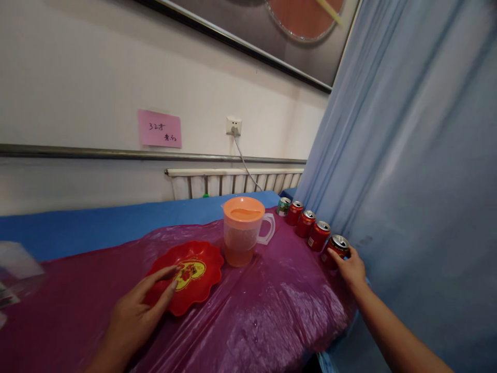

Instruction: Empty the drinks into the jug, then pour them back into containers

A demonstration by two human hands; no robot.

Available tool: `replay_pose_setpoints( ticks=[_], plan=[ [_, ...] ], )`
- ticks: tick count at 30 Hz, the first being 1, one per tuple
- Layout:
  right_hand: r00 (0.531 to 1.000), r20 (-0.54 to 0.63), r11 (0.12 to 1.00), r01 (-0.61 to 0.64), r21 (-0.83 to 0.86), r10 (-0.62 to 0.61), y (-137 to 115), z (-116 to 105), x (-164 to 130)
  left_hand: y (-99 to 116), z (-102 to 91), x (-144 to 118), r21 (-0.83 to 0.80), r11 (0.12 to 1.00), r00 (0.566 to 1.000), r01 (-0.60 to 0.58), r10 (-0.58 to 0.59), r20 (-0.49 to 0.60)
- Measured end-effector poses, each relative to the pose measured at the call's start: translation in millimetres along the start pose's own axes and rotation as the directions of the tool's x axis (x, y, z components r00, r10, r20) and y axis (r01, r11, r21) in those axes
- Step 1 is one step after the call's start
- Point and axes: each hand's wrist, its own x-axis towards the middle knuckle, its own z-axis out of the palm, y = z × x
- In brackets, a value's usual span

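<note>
Clearly, the soda can [340, 241] nearest the camera is red with a dark band below its silver lid, and it stands upright at the near end of a row along the right edge of the purple plastic sheet [248, 321]. The grip of the right hand [351, 267] is wrapped around it, thumb in front, hiding part of its side. Three other red soda cans [319, 236] and, at the far end, a green can [283, 207] complete the row. The left hand [142, 305] is over a scalloped red plate [205, 287] with a yellow printed centre, its grip moderately wide; I cannot tell whether the fingertips touch the plate.

Between plate and cans stands a translucent pitcher [238, 243] with an orange lid [244, 210], orange-tinted liquid low inside and its handle turned toward the cans. A light-blue curtain [404, 181] hangs just beside the row, bounding the right hand's side. Behind, a blue cover [116, 223] borders the sheet, before a white radiator [233, 172].
</note>
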Motion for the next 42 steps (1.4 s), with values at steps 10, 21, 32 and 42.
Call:
replay_pose_setpoints(
  ticks=[10, 21, 32, 42],
  plan=[
    [0.995, -0.07, 0.995, 0.067, -0.075, -0.072, -11, -15, -58, 13, 0.3, -9, -0.079, 0.997, 0.998, -0.02, 0.016, -0.054],
    [-0.228, 0.603, 0.396, 0.571, 0.719, -0.765, -192, 27, -286, 27, -5.6, -21, -0.188, 0.973, 0.957, -0.135, 0.078, -0.28],
    [-0.461, 0.564, 0.159, 0.661, 0.734, -0.685, -220, 56, -364, 31, -27.9, -18, -0.328, 0.94, 0.871, -0.098, -0.078, -0.485],
    [-0.426, 0.577, 0.175, 0.68, 0.713, -0.697, -221, 56, -368, 55, -40.8, -5, -0.572, 0.82, 0.833, -0.028, -0.298, -0.467]
  ],
)
